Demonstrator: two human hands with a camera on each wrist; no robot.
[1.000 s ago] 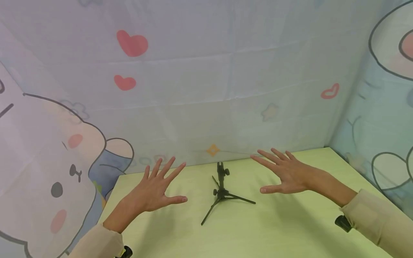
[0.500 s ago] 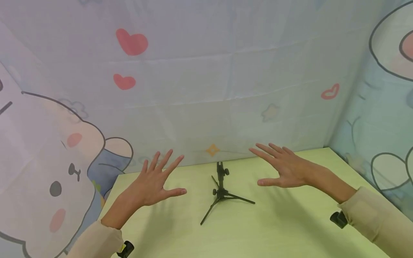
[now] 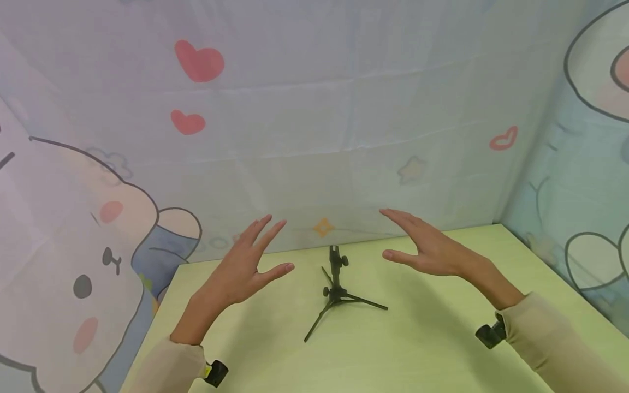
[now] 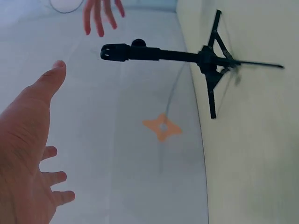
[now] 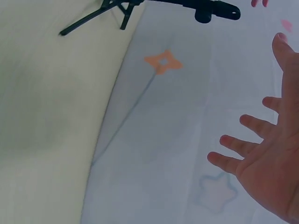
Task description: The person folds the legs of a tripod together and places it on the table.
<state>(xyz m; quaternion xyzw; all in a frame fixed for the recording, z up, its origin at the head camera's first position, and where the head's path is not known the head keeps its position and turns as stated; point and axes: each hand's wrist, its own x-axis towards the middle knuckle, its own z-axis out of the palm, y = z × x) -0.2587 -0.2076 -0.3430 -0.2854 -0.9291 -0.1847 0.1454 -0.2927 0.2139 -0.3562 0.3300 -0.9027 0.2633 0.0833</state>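
A small black tripod stand is upright on the pale yellow-green table, its legs spread and a knob near its top. To its left my left hand hovers above the table, fingers extended and thumb apart. On the other side my right hand is raised in a similar way, its thumb pointing toward the stand. Neither hand touches the stand. The left wrist view shows the whole stand sideways, beyond the left thumb. Only part of the stand enters the right wrist view, at the top.
Behind the table hangs a pale cloth backdrop with printed hearts and stars. A side cloth with a cartoon animal flanks the left, and another printed cloth the right. Both wrists carry small black cameras, one beside the left sleeve.
Both hands have risen slightly and turned so the palms face each other more. The right hand has come a little toward the stand. The stand stays in place.
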